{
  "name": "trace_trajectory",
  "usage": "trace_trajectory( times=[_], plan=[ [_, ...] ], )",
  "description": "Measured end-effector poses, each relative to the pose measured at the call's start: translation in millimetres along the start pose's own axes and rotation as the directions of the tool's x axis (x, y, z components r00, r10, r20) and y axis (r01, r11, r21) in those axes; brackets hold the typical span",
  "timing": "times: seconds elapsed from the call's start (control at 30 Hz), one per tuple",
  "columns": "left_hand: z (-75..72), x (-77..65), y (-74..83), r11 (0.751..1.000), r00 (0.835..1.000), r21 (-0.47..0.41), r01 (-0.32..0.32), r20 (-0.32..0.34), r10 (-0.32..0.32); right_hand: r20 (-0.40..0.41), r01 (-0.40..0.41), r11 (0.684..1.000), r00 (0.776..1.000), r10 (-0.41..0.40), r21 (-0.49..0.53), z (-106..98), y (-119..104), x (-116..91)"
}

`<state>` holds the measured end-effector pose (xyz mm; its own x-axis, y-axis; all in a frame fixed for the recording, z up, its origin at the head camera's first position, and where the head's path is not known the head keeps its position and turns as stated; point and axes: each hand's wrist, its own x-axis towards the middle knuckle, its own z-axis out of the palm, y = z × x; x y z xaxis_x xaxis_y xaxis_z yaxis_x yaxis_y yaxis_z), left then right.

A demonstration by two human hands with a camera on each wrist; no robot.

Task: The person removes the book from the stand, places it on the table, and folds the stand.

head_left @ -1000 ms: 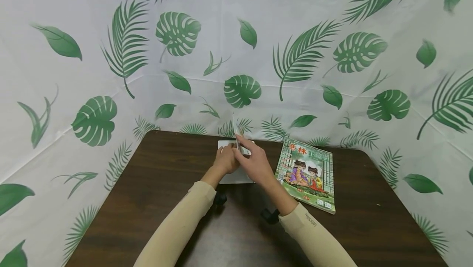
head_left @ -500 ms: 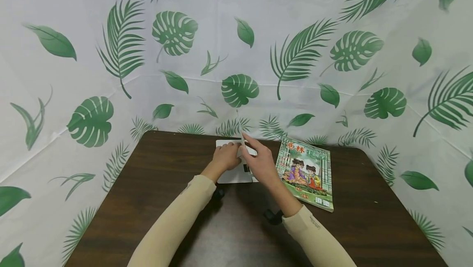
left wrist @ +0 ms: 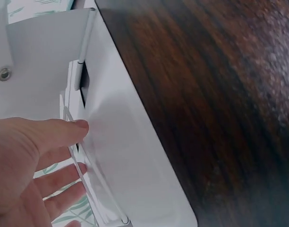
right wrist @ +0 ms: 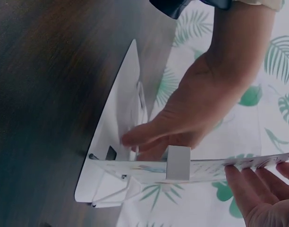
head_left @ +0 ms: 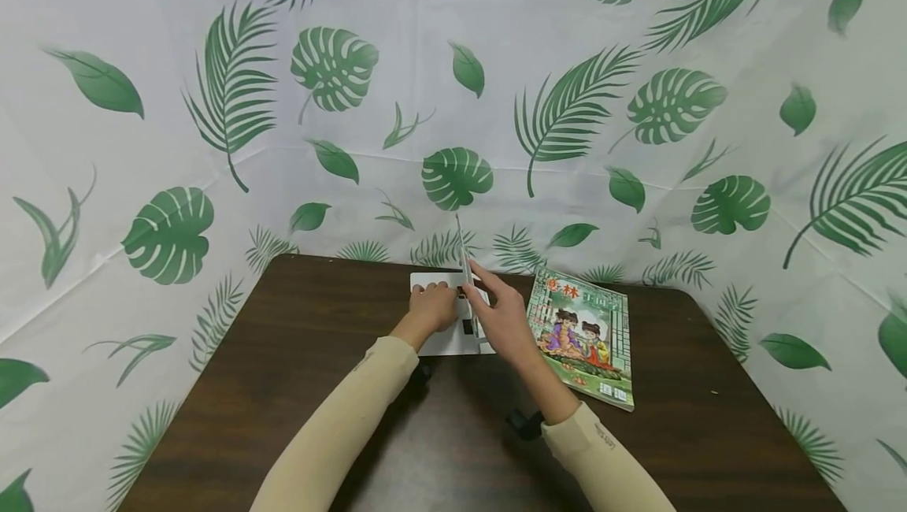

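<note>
A white folding stand has a flat base plate [head_left: 438, 344] on the table and a thin panel [head_left: 464, 260] standing nearly upright, edge-on in the head view. My left hand [head_left: 434, 306] is over the base, left of the panel. In the left wrist view its thumb and fingers pinch a thin wire bracket [left wrist: 90, 172] hinged on the plate. My right hand [head_left: 501, 317] holds the panel from the right, fingers along its outer face in the right wrist view. That view also shows printing on the panel and a small white block [right wrist: 178, 162] on it.
A magazine [head_left: 584, 339] with a colourful illustrated cover lies right of the stand on the dark wooden table [head_left: 333, 315]. Behind the table hangs a white cloth [head_left: 397, 24] printed with green leaves. A dark wrist device [head_left: 524, 423] sits under the right forearm.
The panel and my right hand have shifted slightly right, away from my left hand. More of the base plate and its dark slots shows between them. The magazine stays put.
</note>
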<state>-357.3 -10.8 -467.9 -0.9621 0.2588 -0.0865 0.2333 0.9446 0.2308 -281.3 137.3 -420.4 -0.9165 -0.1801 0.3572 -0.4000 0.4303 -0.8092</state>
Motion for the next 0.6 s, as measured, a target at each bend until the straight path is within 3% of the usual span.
trace_trajectory(
  times=[0.5,0.6],
  plan=[
    [3.1,-2.1,-3.1,1.000,1.000,0.015,-0.006,-0.014,0.006,-0.044,0.008,1.000,0.999,-0.007,0.021,-0.5,0.6,-2.2],
    [-1.0,-3.4,-5.9,0.999,1.000,-0.033,-0.014,0.004,0.014,-0.071,0.009,0.999,0.997,-0.007,0.031,1.4,2.1,-3.1]
  ],
)
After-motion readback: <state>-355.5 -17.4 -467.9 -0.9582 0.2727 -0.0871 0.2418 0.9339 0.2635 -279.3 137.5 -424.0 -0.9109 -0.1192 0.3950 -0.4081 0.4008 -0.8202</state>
